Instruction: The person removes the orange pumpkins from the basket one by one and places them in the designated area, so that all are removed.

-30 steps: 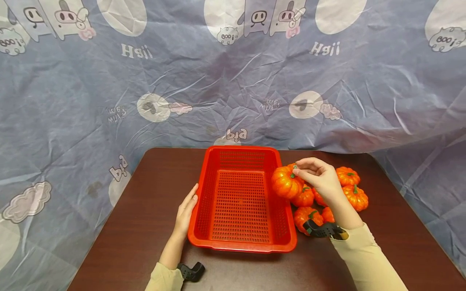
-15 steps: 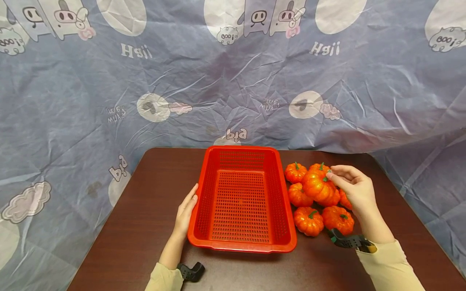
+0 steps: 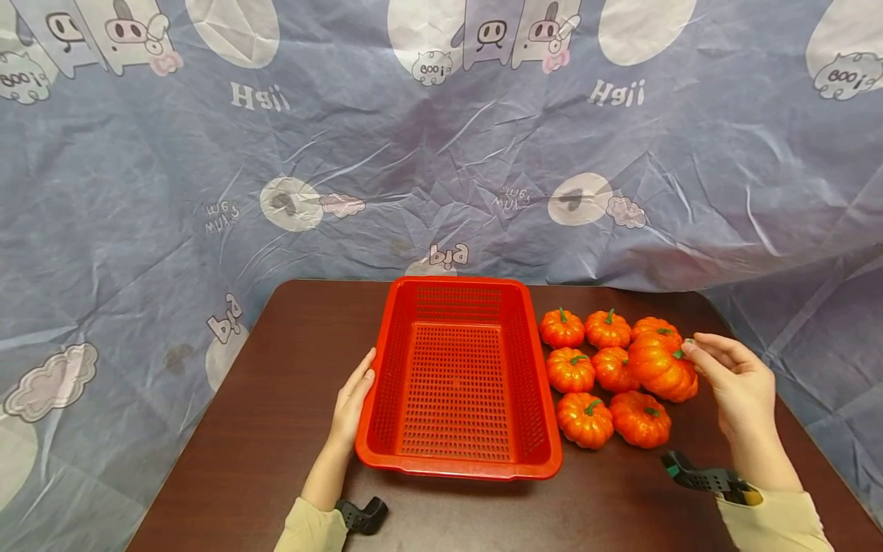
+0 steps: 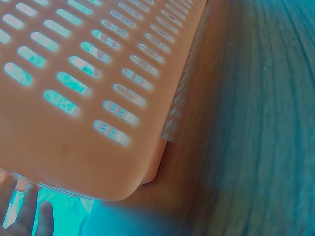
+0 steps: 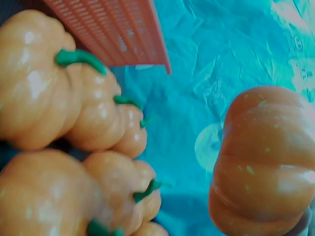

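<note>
In the head view a red plastic basket (image 3: 455, 465) with perforated walls stands on the dark wooden table, its inside bare. My left hand (image 3: 352, 406) rests along the basket's left side with fingers nearly straight; its fingertips (image 4: 29, 206) show by the rim in the left wrist view. My right hand (image 3: 741, 383) pinches an orange pumpkin (image 3: 658, 368) by its short stem. That pumpkin hangs over the right end of a cluster of small pumpkins and partly covers those behind it. In the right wrist view the held pumpkin (image 5: 263, 162) fills the right side.
Several glossy orange pumpkins with green stems, one of them a front pumpkin (image 3: 585, 420), stand in rough rows close to the basket's right wall. Behind the table (image 3: 303, 345) hangs a wrinkled blue-grey printed cloth (image 3: 414, 153).
My right hand has carried the pinched pumpkin rightward, from beside the basket's right rim across the cluster to its right end. The left hand and the basket have stayed put.
</note>
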{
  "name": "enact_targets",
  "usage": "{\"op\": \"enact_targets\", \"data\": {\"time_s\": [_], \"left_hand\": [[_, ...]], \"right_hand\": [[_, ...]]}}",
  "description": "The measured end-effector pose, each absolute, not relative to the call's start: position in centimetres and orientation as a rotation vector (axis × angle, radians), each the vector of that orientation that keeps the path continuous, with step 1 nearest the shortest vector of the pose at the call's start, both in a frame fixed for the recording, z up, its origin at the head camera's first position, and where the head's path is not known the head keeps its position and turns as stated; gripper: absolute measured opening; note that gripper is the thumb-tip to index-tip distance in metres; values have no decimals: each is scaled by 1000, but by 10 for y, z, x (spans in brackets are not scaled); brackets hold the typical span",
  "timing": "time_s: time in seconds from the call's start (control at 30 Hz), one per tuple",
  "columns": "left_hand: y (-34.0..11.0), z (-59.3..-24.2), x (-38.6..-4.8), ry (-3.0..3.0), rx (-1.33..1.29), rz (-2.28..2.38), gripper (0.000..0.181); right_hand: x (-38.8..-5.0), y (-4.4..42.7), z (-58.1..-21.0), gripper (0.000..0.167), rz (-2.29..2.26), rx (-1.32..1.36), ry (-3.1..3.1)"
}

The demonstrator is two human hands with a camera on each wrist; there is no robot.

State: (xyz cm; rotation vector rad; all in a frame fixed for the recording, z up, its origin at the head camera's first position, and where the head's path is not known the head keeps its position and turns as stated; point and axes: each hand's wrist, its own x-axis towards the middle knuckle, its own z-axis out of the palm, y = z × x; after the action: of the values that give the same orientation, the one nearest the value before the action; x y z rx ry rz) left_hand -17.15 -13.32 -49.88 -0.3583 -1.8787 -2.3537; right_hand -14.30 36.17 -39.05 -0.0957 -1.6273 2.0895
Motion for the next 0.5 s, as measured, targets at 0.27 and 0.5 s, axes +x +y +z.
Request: {"op": "enact_targets", "data": {"time_s": [0.27,0.5], "left_hand": [[-133,-499,-172,-1875,-363,-2359,45],[-133,-499,-172,-1870,-361,-2370,46]], "right_hand": [[-129,390,-402,23,2071,-267,-1568],[-120,409,-415,23,2059,-375,-1519]]}}
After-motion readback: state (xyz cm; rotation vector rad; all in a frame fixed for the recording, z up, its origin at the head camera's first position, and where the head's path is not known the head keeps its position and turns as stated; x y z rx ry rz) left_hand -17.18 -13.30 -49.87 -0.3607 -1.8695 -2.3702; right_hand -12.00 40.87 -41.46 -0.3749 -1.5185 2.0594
